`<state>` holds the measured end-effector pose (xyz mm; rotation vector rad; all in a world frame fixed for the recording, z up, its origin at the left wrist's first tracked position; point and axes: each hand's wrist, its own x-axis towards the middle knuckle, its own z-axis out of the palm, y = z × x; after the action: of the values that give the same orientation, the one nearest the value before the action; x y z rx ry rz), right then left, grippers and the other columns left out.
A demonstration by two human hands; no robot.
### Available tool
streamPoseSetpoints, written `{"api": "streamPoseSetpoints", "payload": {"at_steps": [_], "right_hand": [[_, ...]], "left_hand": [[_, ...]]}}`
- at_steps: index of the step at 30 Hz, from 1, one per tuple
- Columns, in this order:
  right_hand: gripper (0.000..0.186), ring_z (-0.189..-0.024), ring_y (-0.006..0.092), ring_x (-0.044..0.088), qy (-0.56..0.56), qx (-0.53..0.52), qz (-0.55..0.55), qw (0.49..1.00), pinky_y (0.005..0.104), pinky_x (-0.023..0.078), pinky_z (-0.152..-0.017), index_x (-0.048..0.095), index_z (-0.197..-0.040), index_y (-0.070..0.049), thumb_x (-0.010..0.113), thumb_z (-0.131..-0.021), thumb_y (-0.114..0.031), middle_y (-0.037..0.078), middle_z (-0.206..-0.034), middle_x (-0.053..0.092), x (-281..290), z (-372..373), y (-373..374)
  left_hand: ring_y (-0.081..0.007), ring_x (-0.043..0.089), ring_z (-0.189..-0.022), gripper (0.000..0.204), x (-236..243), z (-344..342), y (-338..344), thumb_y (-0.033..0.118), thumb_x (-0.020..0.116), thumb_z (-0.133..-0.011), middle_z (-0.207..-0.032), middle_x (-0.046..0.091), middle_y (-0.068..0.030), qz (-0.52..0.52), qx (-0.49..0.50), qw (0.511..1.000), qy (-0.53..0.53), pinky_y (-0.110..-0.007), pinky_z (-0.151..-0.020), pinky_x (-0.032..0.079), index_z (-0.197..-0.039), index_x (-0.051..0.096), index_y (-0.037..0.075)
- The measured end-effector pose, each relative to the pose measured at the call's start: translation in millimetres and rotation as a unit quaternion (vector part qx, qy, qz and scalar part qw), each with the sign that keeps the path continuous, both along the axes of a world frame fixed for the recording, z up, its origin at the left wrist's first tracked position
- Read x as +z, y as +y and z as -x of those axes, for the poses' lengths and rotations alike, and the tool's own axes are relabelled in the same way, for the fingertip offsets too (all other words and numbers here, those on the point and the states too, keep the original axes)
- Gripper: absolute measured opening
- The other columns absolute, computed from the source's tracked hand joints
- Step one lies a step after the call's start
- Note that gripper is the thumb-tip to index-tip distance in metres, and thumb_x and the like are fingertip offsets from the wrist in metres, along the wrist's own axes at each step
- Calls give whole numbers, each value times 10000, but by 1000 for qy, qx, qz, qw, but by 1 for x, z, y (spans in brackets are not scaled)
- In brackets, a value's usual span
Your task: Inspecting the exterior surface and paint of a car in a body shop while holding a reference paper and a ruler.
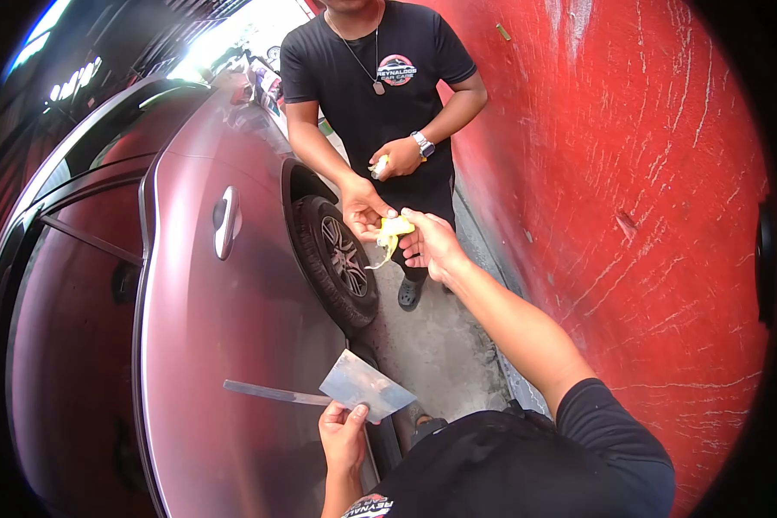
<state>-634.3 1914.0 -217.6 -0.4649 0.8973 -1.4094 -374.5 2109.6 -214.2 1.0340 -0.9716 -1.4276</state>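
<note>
My left hand (344, 436) pinches a flat grey metal plate (367, 386) by its lower corner, next to the dark red car door (224, 345). A thin grey strip (272, 394) shows on the door beside the plate; it may be a reflection. My right hand (430, 244) reaches forward and holds a yellow wad of putty-like stuff (395, 228) together with the hand (364, 207) of another person in a black shirt who stands facing me. That person's other hand (397, 158) grips a small white object (378, 167).
The car's rear wheel (341, 259) and door handle (225, 223) lie to my left. A scratched red wall (647, 198) runs close along the right. A narrow strip of concrete floor (432, 345) lies between car and wall.
</note>
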Motion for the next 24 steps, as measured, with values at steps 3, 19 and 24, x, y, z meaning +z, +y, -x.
{"api": "streamPoseSetpoints", "payload": {"at_steps": [3,19,24], "right_hand": [[261,-534,111,531,-30,-3,17,999,284,458,-509,519,-922,-103,614,-821,-325,22,-688,575,-10,4,7],[298,-786,172,604,19,-65,11,998,335,529,-668,479,-1103,-52,612,-841,-103,100,-975,604,-100,41,123],[361,-799,185,598,-59,-74,-54,994,354,524,-696,475,-1163,-35,610,-838,-115,95,-988,600,-136,43,168]], "left_hand": [[-171,620,-745,121,0,0,0,-18,615,-797,-872,641,-101,5,-2,1000,8,-295,-632,508,-916,596,-14],[-172,622,-731,143,-12,21,-21,14,637,-798,-864,637,-79,-45,-46,998,9,-301,-599,514,-935,600,2],[-177,622,-736,139,-23,31,-22,23,623,-817,-873,637,-82,-76,-55,996,-1,-297,-603,509,-952,594,2]]}}
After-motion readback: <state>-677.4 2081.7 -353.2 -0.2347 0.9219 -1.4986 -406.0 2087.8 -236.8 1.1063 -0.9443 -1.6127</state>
